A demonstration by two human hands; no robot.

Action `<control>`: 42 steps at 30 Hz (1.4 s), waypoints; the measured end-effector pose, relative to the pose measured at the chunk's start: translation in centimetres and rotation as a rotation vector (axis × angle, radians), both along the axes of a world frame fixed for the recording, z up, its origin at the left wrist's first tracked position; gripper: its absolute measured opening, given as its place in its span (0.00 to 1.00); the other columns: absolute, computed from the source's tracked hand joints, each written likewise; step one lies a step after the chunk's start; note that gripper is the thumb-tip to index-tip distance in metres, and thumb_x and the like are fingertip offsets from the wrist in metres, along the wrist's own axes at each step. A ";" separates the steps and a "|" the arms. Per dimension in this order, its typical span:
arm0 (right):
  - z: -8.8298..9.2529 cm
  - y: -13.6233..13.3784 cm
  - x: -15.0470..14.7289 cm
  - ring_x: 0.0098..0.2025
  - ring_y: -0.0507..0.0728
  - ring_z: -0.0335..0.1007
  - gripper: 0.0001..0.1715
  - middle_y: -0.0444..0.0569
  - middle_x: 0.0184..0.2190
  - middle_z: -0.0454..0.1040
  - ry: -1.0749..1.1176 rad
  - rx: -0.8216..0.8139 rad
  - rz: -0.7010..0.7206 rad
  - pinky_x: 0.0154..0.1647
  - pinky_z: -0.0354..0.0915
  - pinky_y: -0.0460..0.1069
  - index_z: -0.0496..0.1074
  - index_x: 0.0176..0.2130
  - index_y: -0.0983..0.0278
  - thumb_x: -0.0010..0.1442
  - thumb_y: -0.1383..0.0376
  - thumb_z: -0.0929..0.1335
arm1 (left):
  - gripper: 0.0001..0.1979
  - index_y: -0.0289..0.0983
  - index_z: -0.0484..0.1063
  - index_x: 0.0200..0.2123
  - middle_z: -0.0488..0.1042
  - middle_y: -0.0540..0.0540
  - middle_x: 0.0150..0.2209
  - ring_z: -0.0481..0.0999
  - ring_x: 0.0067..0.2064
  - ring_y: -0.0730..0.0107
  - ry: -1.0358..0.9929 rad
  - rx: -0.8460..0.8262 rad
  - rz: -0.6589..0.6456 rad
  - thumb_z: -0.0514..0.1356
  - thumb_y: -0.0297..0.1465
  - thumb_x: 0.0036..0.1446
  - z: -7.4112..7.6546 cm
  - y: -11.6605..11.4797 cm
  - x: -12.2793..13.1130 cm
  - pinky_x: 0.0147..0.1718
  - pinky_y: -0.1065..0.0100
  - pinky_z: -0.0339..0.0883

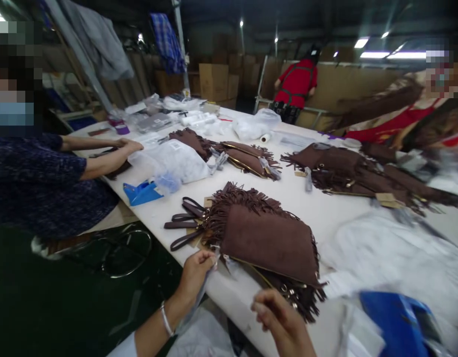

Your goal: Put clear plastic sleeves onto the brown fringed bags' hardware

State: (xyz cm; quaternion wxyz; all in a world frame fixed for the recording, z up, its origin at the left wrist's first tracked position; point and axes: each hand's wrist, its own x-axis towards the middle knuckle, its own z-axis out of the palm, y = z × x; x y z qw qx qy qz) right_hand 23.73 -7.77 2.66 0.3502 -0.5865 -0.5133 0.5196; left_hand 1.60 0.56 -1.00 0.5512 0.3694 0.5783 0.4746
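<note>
A stack of brown fringed clutch bags (pixel 268 240) lies on the white table in front of me, with wrist straps (pixel 184 223) sticking out to the left and gold zips along the near edge. My left hand (pixel 197 272) is closed in a pinch at the near left corner of the stack, on a thin, greyish see-through plastic strip. Part of that strip hangs down beside the wrist; its exact kind is unclear. Near the front edge of the stack, my right hand (pixel 281 317) is raised with bent fingers apart, and no object shows in it.
More brown bags (pixel 336 168) lie at the right and centre back. White plastic wrapping (pixel 396 258) and a blue item (pixel 400 322) are at the right. A blue packet (pixel 142 192) sits by the left edge. One co-worker's hands (pixel 128 146) are at the left; other people stand beyond.
</note>
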 end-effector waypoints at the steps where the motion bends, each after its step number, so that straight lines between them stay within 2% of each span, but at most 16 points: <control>1: 0.2 1.8 -2.2 0.28 0.54 0.67 0.12 0.44 0.26 0.70 0.003 0.050 0.027 0.28 0.63 0.46 0.71 0.31 0.60 0.58 0.55 0.65 | 0.09 0.34 0.73 0.28 0.72 0.50 0.23 0.69 0.26 0.70 -0.010 -0.005 0.000 0.65 0.35 0.47 0.1 -0.1 0.0 0.29 0.71 0.60; 4: 0.0 5.5 -6.8 0.27 0.52 0.66 0.08 0.43 0.26 0.71 -0.021 0.179 0.058 0.29 0.62 0.44 0.70 0.32 0.61 0.59 0.64 0.63 | 0.08 0.34 0.73 0.29 0.73 0.49 0.24 0.70 0.27 0.69 -0.029 -0.003 -0.005 0.64 0.34 0.48 0.1 0.0 -0.3 0.30 0.70 0.61; 9: -0.7 7.7 -9.3 0.24 0.52 0.68 0.12 0.42 0.25 0.72 -0.193 0.260 0.109 0.29 0.61 0.44 0.71 0.34 0.61 0.60 0.69 0.60 | 0.07 0.35 0.73 0.29 0.75 0.47 0.28 0.73 0.31 0.66 -0.012 0.031 -0.042 0.63 0.33 0.49 -0.5 0.4 -0.9 0.33 0.69 0.64; 15: -0.9 8.1 -10.4 0.24 0.52 0.69 0.14 0.43 0.25 0.74 -0.478 0.285 0.132 0.27 0.58 0.42 0.73 0.35 0.61 0.61 0.70 0.59 | 0.06 0.36 0.74 0.32 0.77 0.47 0.30 0.75 0.34 0.65 0.005 0.093 -0.123 0.60 0.32 0.54 -0.9 0.4 -1.7 0.35 0.69 0.65; 22: 0.2 7.8 -11.3 0.26 0.51 0.69 0.17 0.45 0.28 0.74 -0.777 0.357 0.193 0.28 0.53 0.43 0.73 0.38 0.60 0.59 0.76 0.60 | 0.07 0.36 0.74 0.34 0.76 0.46 0.32 0.74 0.36 0.63 -0.009 0.127 -0.176 0.60 0.34 0.56 -1.6 0.5 -2.4 0.38 0.68 0.65; 26: 0.4 8.1 -11.7 0.27 0.51 0.70 0.19 0.45 0.29 0.74 -0.844 0.332 0.211 0.27 0.52 0.44 0.73 0.39 0.59 0.57 0.78 0.61 | 0.07 0.36 0.74 0.35 0.76 0.46 0.33 0.74 0.37 0.63 -0.008 0.135 -0.210 0.59 0.33 0.57 -1.8 0.6 -2.9 0.39 0.67 0.65; 29: 0.3 8.3 -11.9 0.27 0.52 0.70 0.20 0.45 0.28 0.74 -0.864 0.318 0.207 0.26 0.51 0.44 0.74 0.40 0.58 0.58 0.78 0.61 | 0.07 0.36 0.74 0.37 0.77 0.45 0.35 0.74 0.39 0.62 -0.039 0.127 -0.237 0.58 0.30 0.57 -1.4 0.6 -3.3 0.41 0.67 0.65; 34: 0.0 8.2 -12.2 0.29 0.53 0.73 0.16 0.44 0.30 0.75 -0.926 0.344 0.176 0.25 0.50 0.45 0.72 0.40 0.56 0.61 0.75 0.62 | 0.10 0.35 0.74 0.40 0.78 0.43 0.39 0.74 0.43 0.60 -0.123 0.096 -0.279 0.61 0.27 0.53 -0.7 0.5 -3.5 0.45 0.65 0.64; 36: 0.0 8.2 -12.4 0.27 0.54 0.73 0.14 0.44 0.30 0.76 -1.004 0.348 0.180 0.24 0.49 0.46 0.71 0.39 0.58 0.61 0.75 0.62 | 0.10 0.34 0.75 0.39 0.78 0.42 0.38 0.74 0.42 0.60 -0.161 0.060 -0.271 0.62 0.29 0.52 -0.9 0.6 -3.4 0.42 0.65 0.64; 39: -0.1 8.2 -12.7 0.27 0.55 0.74 0.13 0.46 0.30 0.76 -1.097 0.353 0.193 0.23 0.50 0.47 0.69 0.37 0.61 0.60 0.77 0.62 | 0.07 0.33 0.75 0.34 0.76 0.45 0.31 0.72 0.33 0.66 -0.157 0.001 -0.205 0.63 0.31 0.51 -1.4 0.8 -2.9 0.33 0.69 0.62; 42: -0.3 8.3 -12.8 0.27 0.55 0.75 0.10 0.46 0.29 0.77 -1.079 0.344 0.146 0.23 0.52 0.46 0.67 0.39 0.62 0.61 0.76 0.62 | 0.06 0.33 0.75 0.28 0.73 0.49 0.25 0.67 0.27 0.71 -0.121 -0.016 -0.145 0.64 0.32 0.50 -1.8 0.9 -2.5 0.29 0.72 0.58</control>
